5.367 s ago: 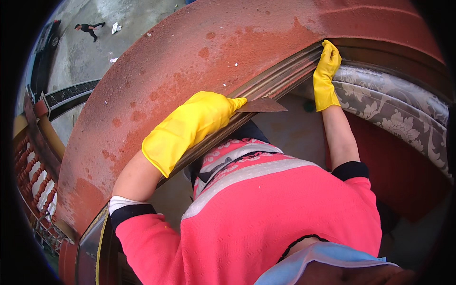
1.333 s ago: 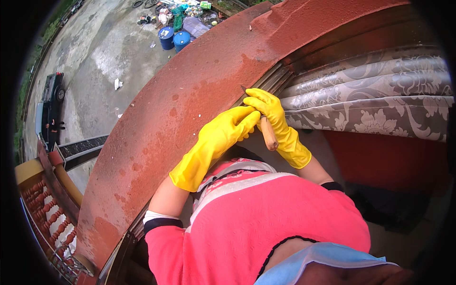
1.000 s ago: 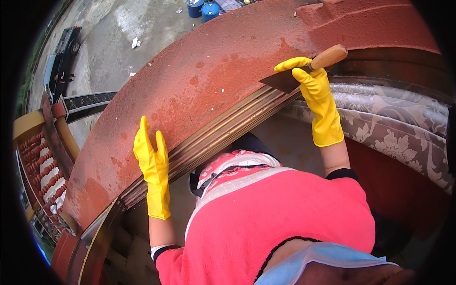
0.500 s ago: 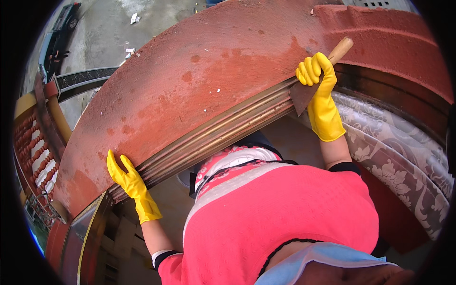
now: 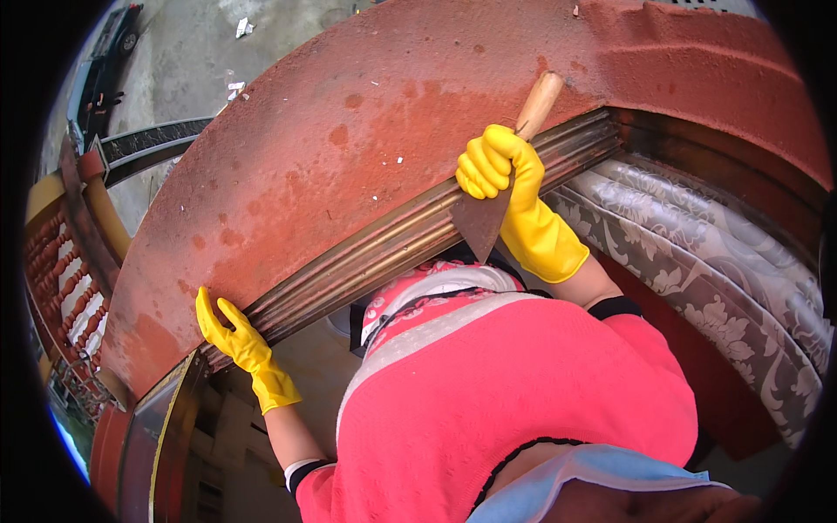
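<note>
My right hand (image 5: 506,179), in a yellow rubber glove, grips a scraper (image 5: 481,223) with a wooden handle and a flat, dark triangular metal blade. The handle sticks out above the fist, while the blade reaches down across the grooved window track (image 5: 384,254). Whether the blade touches the track I cannot tell. My left hand (image 5: 237,336), gloved the same way, rests at the left end of the track on the edge of the red ledge (image 5: 296,200). Its fingers are stretched and the thumb stands apart; it holds nothing.
Reddish stains and small white bits dot the ledge. A grey floral curtain (image 5: 697,288) hangs at the right beside the dark frame. At the left are a sliding window panel (image 5: 166,436) and a railing with red balusters (image 5: 74,288). A vehicle (image 5: 100,78) stands on the ground below.
My right hand has moved left and slightly down along the track with the scraper, and the handle now points more upright. My left hand has barely shifted.
</note>
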Demonstrator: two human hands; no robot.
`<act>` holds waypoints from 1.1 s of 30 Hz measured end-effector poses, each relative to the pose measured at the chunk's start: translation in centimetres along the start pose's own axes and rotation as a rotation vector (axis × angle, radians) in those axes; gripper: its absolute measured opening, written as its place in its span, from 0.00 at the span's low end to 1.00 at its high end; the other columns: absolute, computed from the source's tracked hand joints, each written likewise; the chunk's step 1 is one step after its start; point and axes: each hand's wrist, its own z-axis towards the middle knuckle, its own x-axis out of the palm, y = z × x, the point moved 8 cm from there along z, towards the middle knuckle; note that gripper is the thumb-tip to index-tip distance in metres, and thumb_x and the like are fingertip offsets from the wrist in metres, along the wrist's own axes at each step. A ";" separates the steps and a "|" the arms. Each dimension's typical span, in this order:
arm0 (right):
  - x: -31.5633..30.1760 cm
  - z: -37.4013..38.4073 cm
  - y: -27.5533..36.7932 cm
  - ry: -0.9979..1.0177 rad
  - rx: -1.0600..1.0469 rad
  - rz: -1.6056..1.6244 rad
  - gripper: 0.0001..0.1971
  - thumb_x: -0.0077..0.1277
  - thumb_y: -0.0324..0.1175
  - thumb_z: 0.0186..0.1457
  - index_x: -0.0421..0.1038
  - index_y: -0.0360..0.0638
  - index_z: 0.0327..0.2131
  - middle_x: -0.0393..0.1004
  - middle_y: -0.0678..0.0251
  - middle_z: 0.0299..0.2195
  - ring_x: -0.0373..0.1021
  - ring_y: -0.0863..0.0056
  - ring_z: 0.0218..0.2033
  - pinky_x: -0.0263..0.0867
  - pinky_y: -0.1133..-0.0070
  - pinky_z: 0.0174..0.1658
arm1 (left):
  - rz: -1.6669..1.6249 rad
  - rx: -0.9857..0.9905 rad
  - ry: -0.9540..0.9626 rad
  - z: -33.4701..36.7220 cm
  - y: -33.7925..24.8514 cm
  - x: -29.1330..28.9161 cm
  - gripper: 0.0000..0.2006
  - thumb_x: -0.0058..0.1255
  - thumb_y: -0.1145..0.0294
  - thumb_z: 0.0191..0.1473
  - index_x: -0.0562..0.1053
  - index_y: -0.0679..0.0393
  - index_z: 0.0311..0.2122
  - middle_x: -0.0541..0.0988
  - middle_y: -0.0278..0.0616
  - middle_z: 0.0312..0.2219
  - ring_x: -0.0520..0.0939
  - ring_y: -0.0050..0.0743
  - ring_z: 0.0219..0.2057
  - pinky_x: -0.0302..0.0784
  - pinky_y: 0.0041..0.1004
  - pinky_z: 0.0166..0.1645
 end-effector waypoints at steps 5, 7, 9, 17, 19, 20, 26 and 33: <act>-1.8 0.1 3.1 -0.131 -0.010 -0.053 0.24 0.39 0.34 0.64 0.48 0.54 0.13 0.49 0.77 0.09 0.47 0.81 0.10 0.47 0.80 0.17 | -0.019 -0.003 -0.026 0.0 0.1 -0.4 0.18 0.49 0.70 0.64 0.71 0.60 0.57 0.74 0.46 0.54 0.72 0.40 0.56 0.62 0.35 0.63; -3.1 -0.9 7.1 -0.201 -0.096 -0.065 0.24 0.39 0.35 0.64 0.48 0.54 0.13 0.49 0.77 0.10 0.46 0.82 0.11 0.47 0.80 0.18 | -0.061 -0.044 -0.030 -0.4 0.7 -0.2 0.17 0.48 0.70 0.64 0.71 0.60 0.57 0.74 0.45 0.54 0.72 0.39 0.55 0.62 0.34 0.63; -3.3 -1.9 9.6 -0.043 -0.121 -0.062 0.24 0.38 0.36 0.65 0.49 0.55 0.13 0.50 0.77 0.10 0.47 0.82 0.11 0.48 0.80 0.18 | -0.066 -0.044 -0.047 -0.5 0.7 -0.4 0.17 0.48 0.69 0.65 0.71 0.60 0.57 0.73 0.45 0.54 0.72 0.38 0.55 0.63 0.33 0.63; -1.2 -1.8 1.0 -0.075 0.031 -0.022 0.24 0.39 0.36 0.64 0.49 0.54 0.13 0.51 0.75 0.09 0.49 0.80 0.11 0.50 0.79 0.18 | -0.070 0.003 -0.037 0.0 0.3 -0.3 0.16 0.48 0.69 0.65 0.71 0.59 0.56 0.74 0.43 0.54 0.72 0.37 0.55 0.63 0.33 0.62; 1.6 -1.6 -0.8 0.015 0.051 -0.097 0.24 0.39 0.35 0.64 0.49 0.53 0.13 0.49 0.75 0.09 0.48 0.79 0.10 0.48 0.79 0.17 | -0.105 0.004 -0.057 0.0 0.4 -0.4 0.16 0.48 0.70 0.64 0.72 0.60 0.56 0.75 0.43 0.53 0.73 0.37 0.54 0.63 0.33 0.62; 1.4 -1.5 -0.5 0.040 0.069 -0.101 0.23 0.39 0.34 0.64 0.49 0.53 0.13 0.48 0.75 0.09 0.47 0.79 0.10 0.47 0.79 0.16 | -0.124 0.002 -0.067 -0.1 0.5 -0.4 0.16 0.48 0.70 0.64 0.72 0.60 0.56 0.75 0.43 0.53 0.73 0.37 0.54 0.63 0.32 0.62; -0.6 -0.8 -1.0 -0.184 0.109 -0.086 0.25 0.41 0.37 0.62 0.46 0.55 0.11 0.48 0.76 0.09 0.46 0.80 0.10 0.46 0.78 0.17 | -0.119 -0.043 -0.070 -0.4 0.4 -0.6 0.16 0.48 0.71 0.64 0.72 0.60 0.55 0.75 0.43 0.53 0.73 0.36 0.54 0.63 0.32 0.62; -1.7 -0.2 0.1 -0.193 0.137 -0.087 0.25 0.40 0.37 0.62 0.46 0.56 0.11 0.47 0.76 0.08 0.45 0.80 0.10 0.45 0.78 0.16 | -0.130 -0.011 -0.110 -0.5 0.8 -1.0 0.16 0.49 0.70 0.64 0.72 0.60 0.55 0.76 0.42 0.53 0.74 0.36 0.54 0.64 0.32 0.61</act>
